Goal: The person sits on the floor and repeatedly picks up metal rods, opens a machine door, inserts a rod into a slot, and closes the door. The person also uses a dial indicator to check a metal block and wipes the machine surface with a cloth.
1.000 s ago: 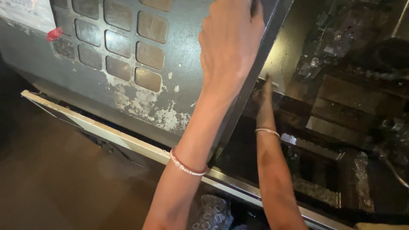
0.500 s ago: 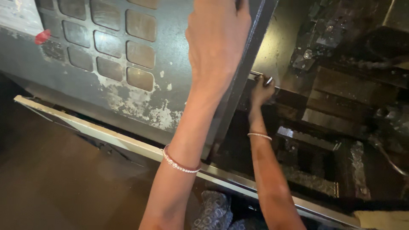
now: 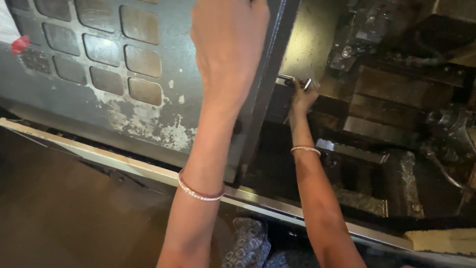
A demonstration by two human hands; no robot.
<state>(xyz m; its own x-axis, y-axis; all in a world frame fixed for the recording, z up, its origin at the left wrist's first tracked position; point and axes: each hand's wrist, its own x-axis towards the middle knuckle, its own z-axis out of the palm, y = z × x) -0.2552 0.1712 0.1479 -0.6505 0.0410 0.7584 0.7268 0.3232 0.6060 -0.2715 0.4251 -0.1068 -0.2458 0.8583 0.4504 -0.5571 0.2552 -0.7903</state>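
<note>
- The fingers of the left hand (image 3: 229,44) run out of the top of the view, so I cannot tell how they are set; the palm lies against the dark edge of the sliding door (image 3: 270,84) of the machine.
- The fingers of the right hand (image 3: 301,95) are curled tight round a small shiny metal tool (image 3: 296,81), whose bright tip shows just above the knuckles, deep inside the machine.
- To do this step well, it seems wise to keep the left palm firm on the door edge so the door cannot slide toward the reaching forearm.
- The tool looks thin and slick; a close, wrapped grip with a straight wrist should steady it.
- Nearest, the pale rail (image 3: 148,171) at the sill crosses under both forearms; the right one passes over it with a bangle (image 3: 305,149) at the wrist.
- The opening between door edge and inner blocks is narrow; open room lies mostly to the right of the forearm.
- Farther in, stepped metal blocks (image 3: 391,99) and a greasy fitting (image 3: 448,126) crowd the right side, with hard corners near the hand.
</note>
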